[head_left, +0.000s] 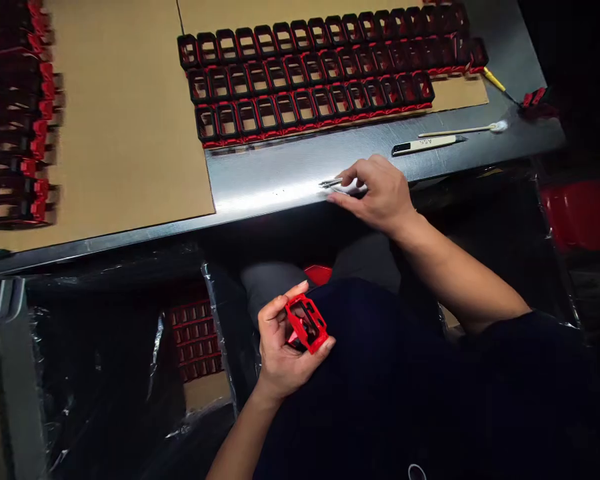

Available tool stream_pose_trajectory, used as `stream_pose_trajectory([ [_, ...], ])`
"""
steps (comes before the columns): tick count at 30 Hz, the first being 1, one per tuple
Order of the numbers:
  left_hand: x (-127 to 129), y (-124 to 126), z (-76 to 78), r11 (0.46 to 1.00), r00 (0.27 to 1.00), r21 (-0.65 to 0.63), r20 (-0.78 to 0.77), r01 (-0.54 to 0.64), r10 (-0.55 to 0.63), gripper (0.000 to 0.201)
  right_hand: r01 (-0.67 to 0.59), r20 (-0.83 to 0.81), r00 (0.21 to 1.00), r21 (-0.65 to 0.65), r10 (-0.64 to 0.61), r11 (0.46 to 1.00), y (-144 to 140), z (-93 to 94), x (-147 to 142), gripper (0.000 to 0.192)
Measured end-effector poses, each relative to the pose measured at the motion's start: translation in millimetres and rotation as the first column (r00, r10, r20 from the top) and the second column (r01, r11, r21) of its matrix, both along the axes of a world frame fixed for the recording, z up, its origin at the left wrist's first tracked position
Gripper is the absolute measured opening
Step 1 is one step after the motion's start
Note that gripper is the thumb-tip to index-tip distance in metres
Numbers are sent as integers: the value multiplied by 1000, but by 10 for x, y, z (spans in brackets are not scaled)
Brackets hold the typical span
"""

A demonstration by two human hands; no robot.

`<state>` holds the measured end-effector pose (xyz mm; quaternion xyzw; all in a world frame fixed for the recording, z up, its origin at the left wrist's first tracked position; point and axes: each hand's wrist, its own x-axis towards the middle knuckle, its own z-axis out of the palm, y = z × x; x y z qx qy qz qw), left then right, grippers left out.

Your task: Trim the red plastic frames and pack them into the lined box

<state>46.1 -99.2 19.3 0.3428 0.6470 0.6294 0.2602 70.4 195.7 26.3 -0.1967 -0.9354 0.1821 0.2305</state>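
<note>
Lower centre: your left hand [280, 347], fingers closed on a red frame [307, 323] above your lap; loose hold, it could drop. Centre: right hand [377, 193], fingers pinching tweezers [333, 183] at the desk [280, 173] edge; they could slide off. Top: rows of frames [310, 73].

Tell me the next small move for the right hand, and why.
Probably lift the tweezers off the metal table and bring them down to the red frame part. The right hand is already pinching them at the table edge, while the left hand holds the part ready above the lap.
</note>
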Motion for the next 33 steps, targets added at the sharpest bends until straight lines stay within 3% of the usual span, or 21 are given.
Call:
stream_pose_trajectory([
  [4,10,10,7,999,999,23,-17,-32,32,74,27,79,997,0,-26,1000,237,-127,-332,23],
  [7,15,6,7,999,998,18,-53,-42,43,73,19,22,1000,-16,-19,1000,243,-87,-432,19],
  [10,4,-7,-1,999,991,12,-125,-47,48,75,37,-92,995,-111,-47,993,19,80,-305,16],
  [12,-14,-12,-18,999,980,8,-191,-49,50,78,-11,-115,993,-300,-25,954,-250,215,-94,14],
  [13,-25,-11,-31,999,972,8,-230,-51,51,80,-67,-88,996,-444,32,894,-402,273,32,15],
  [15,-51,0,-60,999,949,14,-310,-49,51,82,-143,5,974,-763,227,630,-696,352,280,22],
  [17,-77,20,-90,999,925,31,-376,-43,51,84,-92,59,931,-917,359,389,-931,380,467,29],
  [18,-90,31,-102,998,914,40,-403,-39,51,84,-55,79,914,-948,397,314,-1016,382,527,30],
  [20,-111,52,-116,998,895,50,-443,-28,47,85,8,118,899,-968,421,253,-1123,376,582,28],
  [23,-138,66,-114,999,871,50,-490,-1,25,87,68,171,903,-963,394,262,-1177,380,567,19],
  [29,-175,18,-87,998,771,51,-636,32,8,89,41,197,920,-908,339,417,-1211,432,514,7],
  [33,-172,-15,-88,999,747,33,-665,34,-3,91,26,197,921,-892,337,450,-1220,445,511,7],
])
